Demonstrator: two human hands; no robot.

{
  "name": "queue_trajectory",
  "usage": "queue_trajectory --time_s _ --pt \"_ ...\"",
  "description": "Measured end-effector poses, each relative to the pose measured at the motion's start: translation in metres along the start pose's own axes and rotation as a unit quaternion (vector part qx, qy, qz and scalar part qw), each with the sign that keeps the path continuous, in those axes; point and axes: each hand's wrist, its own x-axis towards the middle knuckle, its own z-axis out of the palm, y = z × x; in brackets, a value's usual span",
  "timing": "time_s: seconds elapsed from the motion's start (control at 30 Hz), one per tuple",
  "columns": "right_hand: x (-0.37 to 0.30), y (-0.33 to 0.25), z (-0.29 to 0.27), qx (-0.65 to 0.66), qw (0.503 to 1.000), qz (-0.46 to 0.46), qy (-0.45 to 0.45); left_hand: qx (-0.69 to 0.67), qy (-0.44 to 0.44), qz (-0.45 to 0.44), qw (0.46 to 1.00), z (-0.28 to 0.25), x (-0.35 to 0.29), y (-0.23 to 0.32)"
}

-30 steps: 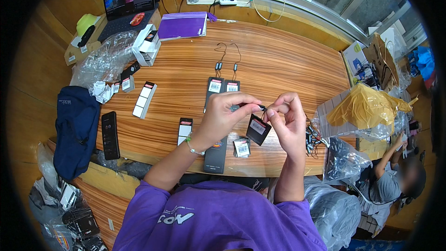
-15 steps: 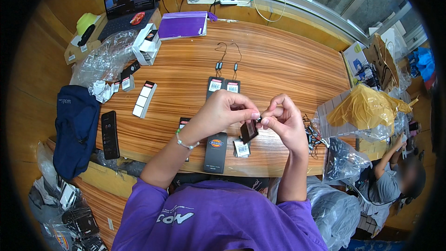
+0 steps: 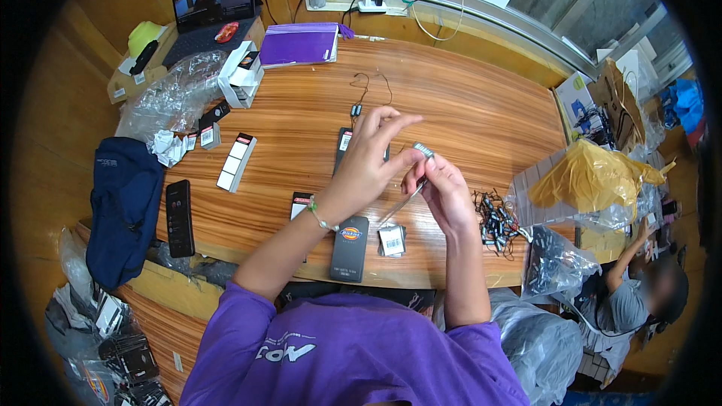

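Note:
My left hand [image 3: 368,154] is raised over the middle of the table, its fingers apart and holding nothing I can see. Its thumb tip comes close to a small grey-and-black plastic string fastener [image 3: 423,149] at my right fingertips. My right hand [image 3: 449,192] pinches a small hang tag [image 3: 401,207], seen nearly edge-on below the fastener. Under my left hand lie dark hang tags [image 3: 344,140] with looped strings, partly covered. Nearer me are a dark printed tag pile [image 3: 349,249], a small stack of white-labelled tags [image 3: 392,241] and another tag [image 3: 301,206] partly behind my left forearm.
Right of my hand lies a heap of black string fasteners [image 3: 498,222], beside a box under yellow plastic [image 3: 583,177]. To the left are a label stack [image 3: 236,162], a phone [image 3: 179,218] and a navy bag [image 3: 124,214]. A person [image 3: 632,293] sits at the right.
My left hand has let go, opened its fingers and lifted up and left. My right hand has shifted slightly, still pinching the tag, which has turned edge-on.

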Motion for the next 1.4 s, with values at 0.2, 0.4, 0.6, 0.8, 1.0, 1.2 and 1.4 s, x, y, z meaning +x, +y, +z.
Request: queue_trajectory --time_s 0.2,0.4,0.6,0.8,1.0,1.2,1.4 --pt "0.010 0.006 0.002 0.157 0.981 -0.060 0.101 -0.080 -0.066 -0.083 0.991 0.016 -0.031 0.014" --pt "0.022 0.001 0.000 0.093 0.983 -0.078 0.140 -0.059 -0.036 -0.107 0.992 0.014 -0.033 0.001" --pt "0.092 -0.021 -0.024 -0.014 0.987 -0.078 0.137 -0.268 -0.039 -0.229 0.935 -0.001 -0.011 -0.062" --pt "0.173 -0.044 -0.045 -0.131 0.973 -0.053 0.181 -0.265 -0.049 -0.259 0.927 0.004 0.000 -0.114" --pt "0.202 -0.045 -0.049 -0.137 0.976 -0.042 0.161 -0.141 -0.036 -0.254 0.956 0.021 -0.004 -0.129" --pt "0.220 -0.032 -0.058 -0.199 0.971 0.019 0.129 0.080 -0.085 -0.228 0.967 0.018 0.004 -0.114" --pt "0.235 -0.005 -0.068 -0.216 0.967 0.051 0.122 0.231 -0.077 -0.160 0.957 0.019 -0.002 -0.120"
